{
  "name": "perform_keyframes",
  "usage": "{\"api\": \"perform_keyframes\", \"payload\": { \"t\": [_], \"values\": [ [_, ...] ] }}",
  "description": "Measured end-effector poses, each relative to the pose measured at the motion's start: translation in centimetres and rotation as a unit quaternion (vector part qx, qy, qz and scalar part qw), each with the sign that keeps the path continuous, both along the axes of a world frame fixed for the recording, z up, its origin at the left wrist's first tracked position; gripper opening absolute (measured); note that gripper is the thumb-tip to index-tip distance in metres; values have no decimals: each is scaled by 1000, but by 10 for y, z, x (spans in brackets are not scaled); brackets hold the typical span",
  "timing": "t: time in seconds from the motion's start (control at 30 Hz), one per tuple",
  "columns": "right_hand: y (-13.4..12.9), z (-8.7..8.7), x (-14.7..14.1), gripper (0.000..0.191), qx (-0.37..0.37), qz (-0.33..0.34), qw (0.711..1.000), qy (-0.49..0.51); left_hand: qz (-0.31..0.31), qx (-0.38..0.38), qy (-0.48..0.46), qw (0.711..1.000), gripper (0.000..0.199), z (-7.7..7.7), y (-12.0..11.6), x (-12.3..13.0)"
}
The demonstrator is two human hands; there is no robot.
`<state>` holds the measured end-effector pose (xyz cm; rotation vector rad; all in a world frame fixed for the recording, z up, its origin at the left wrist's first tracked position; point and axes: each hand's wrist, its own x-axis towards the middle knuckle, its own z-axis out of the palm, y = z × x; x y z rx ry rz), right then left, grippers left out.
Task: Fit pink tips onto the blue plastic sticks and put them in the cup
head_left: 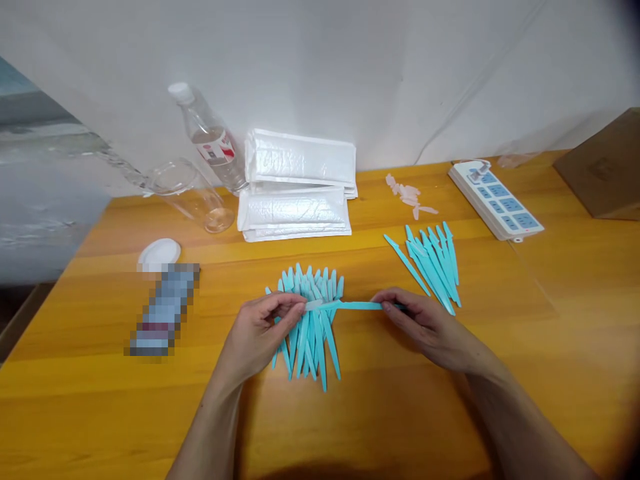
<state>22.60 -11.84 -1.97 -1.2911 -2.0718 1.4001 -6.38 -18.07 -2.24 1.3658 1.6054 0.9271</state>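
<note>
A turquoise eyebrow razor (357, 305) is stretched level between my two hands. My left hand (265, 327) pinches the pale, see-through cap (314, 305) at its blade end, thumb against fingers. The handle's other end sits in the closed fingers of my right hand (420, 327). Directly below and behind the left fingertips lies a large heap of similar turquoise razors (313, 340), fanned out on the table. A smaller group of razors (435, 263) rests just beyond my right hand, most of them roughly side by side.
Small translucent caps (407, 195) lie scattered near the wall. A white power strip (497, 200) and a cardboard box (603, 170) are at right. Padded white envelopes (297, 160), a bottle (215, 147), a clear jar (193, 193), a white lid (159, 255) and a blurred phone-like object (165, 310) occupy the left.
</note>
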Motion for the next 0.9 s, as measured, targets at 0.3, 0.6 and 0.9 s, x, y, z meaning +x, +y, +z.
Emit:
{"api": "perform_keyframes", "payload": {
  "t": [0.3, 0.6, 0.9],
  "values": [
    [1, -2, 5, 33, -14, 3, 1000, -7, -16, -18, 2, 1000, 20, 0, -1, 7],
    [-2, 3, -1, 29, -25, 8, 999, 20, -9, -37, -36, 999, 21, 5, -1, 24],
    [-42, 5, -50, 24, 21, 137, 989, 56, 167, -5, -43, 985, 29, -4, 8, 9]
  ]
}}
